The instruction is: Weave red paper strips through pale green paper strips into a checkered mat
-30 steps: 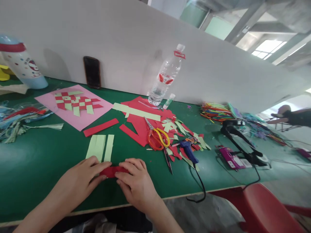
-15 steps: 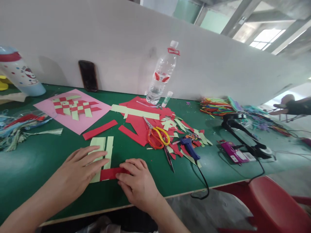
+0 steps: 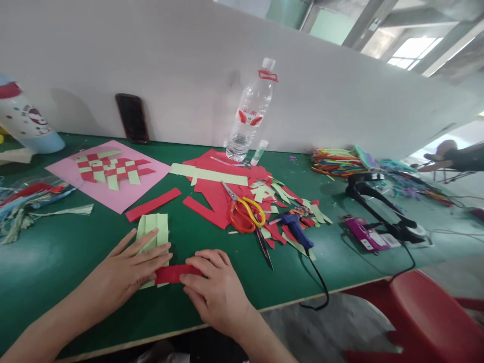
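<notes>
Pale green paper strips lie upright side by side on the table, their lower part covered by my left hand. That hand lies flat on them with fingers stretched out. A red paper strip runs crosswise near their lower end, its left end by my left fingertips. My right hand grips the right part of this strip between thumb and fingers. Whether the red strip passes over or under every green one is hidden. Above the green strips a loose red strip lies slanted.
A woven red-and-green paper piece rests on a pink sheet. Scissors, a blue glue gun with cord, and red paper lie centre-right. A water bottle and a phone are by the wall.
The rightmost green strip, which stood apart with a gap, is now close against the others. My left fingers have shifted a little over it. My right hand stays on the red strip.
</notes>
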`<state>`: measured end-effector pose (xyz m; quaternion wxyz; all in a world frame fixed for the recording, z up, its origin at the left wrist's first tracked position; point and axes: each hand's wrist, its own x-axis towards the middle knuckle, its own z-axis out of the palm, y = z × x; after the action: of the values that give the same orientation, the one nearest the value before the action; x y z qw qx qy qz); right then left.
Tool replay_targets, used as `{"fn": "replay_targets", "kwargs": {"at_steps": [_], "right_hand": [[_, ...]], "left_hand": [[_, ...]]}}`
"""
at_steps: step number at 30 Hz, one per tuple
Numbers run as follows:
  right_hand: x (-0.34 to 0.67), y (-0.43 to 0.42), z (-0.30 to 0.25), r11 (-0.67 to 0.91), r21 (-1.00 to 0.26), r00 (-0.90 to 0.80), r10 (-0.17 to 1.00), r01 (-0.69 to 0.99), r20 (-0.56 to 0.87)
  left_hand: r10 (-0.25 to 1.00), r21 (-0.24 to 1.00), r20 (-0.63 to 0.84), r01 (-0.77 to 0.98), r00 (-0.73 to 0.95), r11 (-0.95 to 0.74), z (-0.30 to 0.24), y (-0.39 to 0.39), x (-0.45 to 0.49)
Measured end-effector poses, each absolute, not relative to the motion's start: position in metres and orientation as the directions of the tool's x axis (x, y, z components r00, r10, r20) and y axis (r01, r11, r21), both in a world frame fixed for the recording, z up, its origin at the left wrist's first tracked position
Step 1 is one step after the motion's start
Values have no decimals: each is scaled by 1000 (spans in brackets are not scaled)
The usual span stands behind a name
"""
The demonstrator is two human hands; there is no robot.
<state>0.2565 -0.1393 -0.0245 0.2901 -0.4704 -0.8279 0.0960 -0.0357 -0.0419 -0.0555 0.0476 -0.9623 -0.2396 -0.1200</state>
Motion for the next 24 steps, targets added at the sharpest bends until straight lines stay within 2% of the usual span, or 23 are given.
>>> {"fn": "replay_targets", "kwargs": {"at_steps": [5, 8, 12, 16, 24], "right_hand": [[258, -140, -25, 545, -449, -383, 830, 708, 405], [257, -140, -20, 538, -455, -362, 832, 709, 420], [243, -137, -9, 511, -415, -363, 848, 753, 386], [224, -128, -4, 526, -353, -429, 845, 774, 318], [211, -118, -13, 514, -369, -426, 855, 774, 296]], "left_hand": [[553, 59, 360, 573, 751, -817, -51, -64, -42], [541, 49, 459, 587, 705, -808, -52, -89, -49], [573, 16, 447, 634, 687, -773, -59, -115, -57], [527, -14, 461, 600, 714, -800, -58, -120, -55], [496, -33, 510, 593, 703, -805, -43, -118, -46]]}}
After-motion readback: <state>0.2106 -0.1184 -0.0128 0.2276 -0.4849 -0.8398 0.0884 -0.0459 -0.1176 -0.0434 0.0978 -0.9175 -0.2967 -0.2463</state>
